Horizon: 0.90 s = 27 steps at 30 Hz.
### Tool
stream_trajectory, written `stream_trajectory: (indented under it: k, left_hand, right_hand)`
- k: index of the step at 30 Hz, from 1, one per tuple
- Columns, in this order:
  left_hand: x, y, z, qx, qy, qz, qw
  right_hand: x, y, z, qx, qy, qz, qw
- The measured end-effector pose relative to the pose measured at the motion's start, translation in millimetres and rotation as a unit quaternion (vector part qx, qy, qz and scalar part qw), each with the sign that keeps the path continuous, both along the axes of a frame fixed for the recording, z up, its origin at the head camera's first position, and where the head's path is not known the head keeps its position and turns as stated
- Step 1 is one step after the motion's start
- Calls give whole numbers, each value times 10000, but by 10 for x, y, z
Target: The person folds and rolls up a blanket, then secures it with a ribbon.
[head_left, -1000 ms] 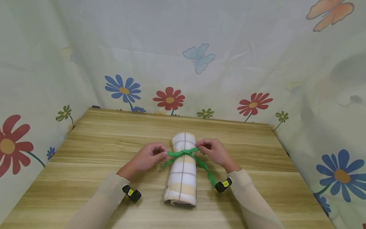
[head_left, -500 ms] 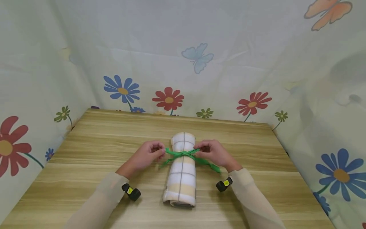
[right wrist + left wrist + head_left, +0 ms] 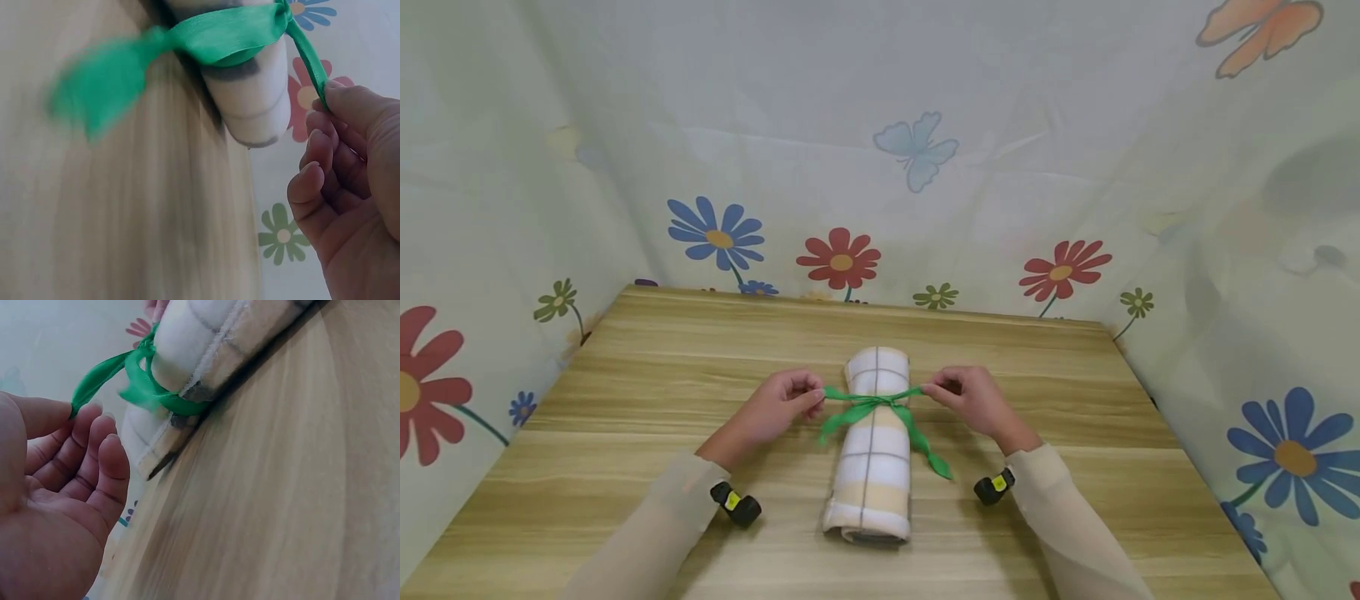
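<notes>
A rolled towel (image 3: 871,467), white and cream with grey check lines, lies lengthwise on the table. Round its upper half runs a green ribbon (image 3: 874,401), knotted on top. My left hand (image 3: 780,407) pinches one part of the ribbon between thumb and forefinger, left of the towel. On the other side my right hand (image 3: 973,402) pinches the opposite part the same way. Both stretches are drawn out nearly straight from the knot. Two loose tails hang lower, one to each side; the right tail (image 3: 103,84) is blurred in the right wrist view. Other fingers of both hands curl loosely.
The wood-grain table (image 3: 700,333) has its far edge against a pale curtain (image 3: 760,108) printed with flowers and butterflies, which also closes off both sides. A small black camera (image 3: 737,505) sits on the left wrist, another black camera (image 3: 995,486) on the right.
The hands have moved apart sideways, pulling the ribbon tauter. Half a second ago the right hand was closer to the knot. The right tail has swung and now hangs lower.
</notes>
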<state>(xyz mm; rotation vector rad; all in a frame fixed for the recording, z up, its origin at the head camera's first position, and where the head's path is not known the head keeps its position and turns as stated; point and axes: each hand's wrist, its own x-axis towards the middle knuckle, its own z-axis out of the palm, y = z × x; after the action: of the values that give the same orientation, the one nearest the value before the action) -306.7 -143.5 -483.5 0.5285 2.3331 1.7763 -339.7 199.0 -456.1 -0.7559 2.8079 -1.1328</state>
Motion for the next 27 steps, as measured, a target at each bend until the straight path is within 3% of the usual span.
stream_trajectory:
  k: [16, 22, 27]
  left_hand:
    - [1, -120, -144, 295, -103, 64, 9995]
    - [7, -152, -180, 529, -423, 449, 9967]
    - [32, -139, -193, 601, -663, 430, 9951]
  right_hand:
    - [49, 139, -137, -407, -304, -239, 9984]
    - [96, 176, -159, -728, -480, -355, 9956]
    - [131, 224, -211, -734, -541, -449, 9948]
